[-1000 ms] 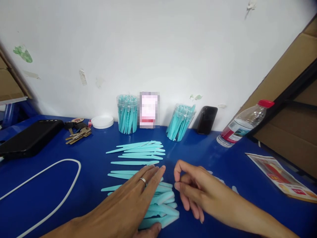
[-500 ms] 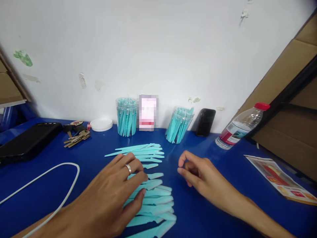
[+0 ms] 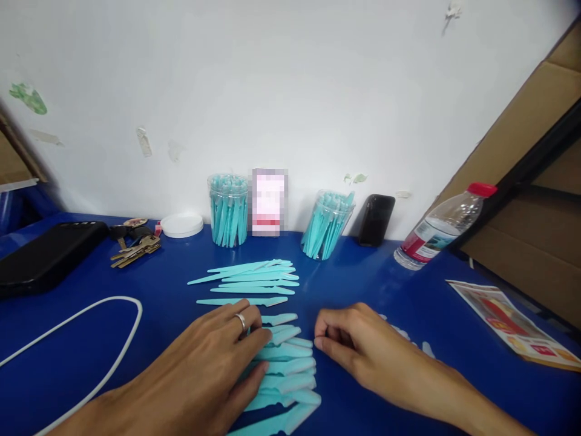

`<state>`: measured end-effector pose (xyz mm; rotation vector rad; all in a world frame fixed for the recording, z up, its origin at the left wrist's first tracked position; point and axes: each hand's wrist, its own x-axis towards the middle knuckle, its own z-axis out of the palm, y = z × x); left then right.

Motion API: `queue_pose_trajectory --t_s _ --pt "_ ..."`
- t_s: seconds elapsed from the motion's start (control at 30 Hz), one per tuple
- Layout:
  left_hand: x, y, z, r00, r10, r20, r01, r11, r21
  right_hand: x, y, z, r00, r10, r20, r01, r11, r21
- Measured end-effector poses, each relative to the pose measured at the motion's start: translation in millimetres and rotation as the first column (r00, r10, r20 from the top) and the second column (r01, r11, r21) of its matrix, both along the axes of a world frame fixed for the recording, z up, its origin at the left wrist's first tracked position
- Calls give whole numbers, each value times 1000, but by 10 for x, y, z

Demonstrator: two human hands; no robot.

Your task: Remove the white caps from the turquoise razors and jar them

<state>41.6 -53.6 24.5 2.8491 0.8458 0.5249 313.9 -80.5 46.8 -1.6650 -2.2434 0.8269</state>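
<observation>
Several turquoise eyebrow razors [image 3: 290, 383] lie in an overlapping row on the blue table, their heads pointing right. My left hand [image 3: 218, 357], with a ring on one finger, rests over their handles; its fingers are bent and the thumb stands apart from the index finger. Just right of the razor heads is my right hand [image 3: 358, 345], thumb and index fingertip pinched together; whatever is between them is too small to make out. Small translucent pieces [image 3: 426, 349] lie partly hidden behind that hand. Farther back is a looser group of razors [image 3: 254, 278].
Two clear tubs, a left one [image 3: 228, 212] and a tilted right one [image 3: 327, 225], hold upright razors. Around them are a white lid [image 3: 182, 226], keys [image 3: 136, 251], a black power bank [image 3: 49, 257], a dark phone [image 3: 376, 220], a water bottle [image 3: 442, 227], a leaflet [image 3: 511, 321] and a white cable [image 3: 122, 351].
My right hand has moved down and left, closer to the razor heads, and its fingertips have drawn together. Translucent pieces now show behind it. My left hand has shifted slightly downward over the razors.
</observation>
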Motion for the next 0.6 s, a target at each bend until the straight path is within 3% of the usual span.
queue_pose_trajectory --t_s 0.13,0.3,0.47,0.6 --pt "22 -3 -7 1000 -17 17 17 1000 -11 -74 -33 -10 999 -8 -48 7 1000 -13" --pt "-21 130 9 995 37 94 -50 989 136 42 46 -30 997 -75 -12 76 989 128" --pt "-141 409 -26 968 212 -132 -182 961 206 308 196 78 958 -231 172 168 932 320" --pt "-194 521 -77 958 239 -161 -216 965 147 485 221 202 877 -269 398 201 958 203"
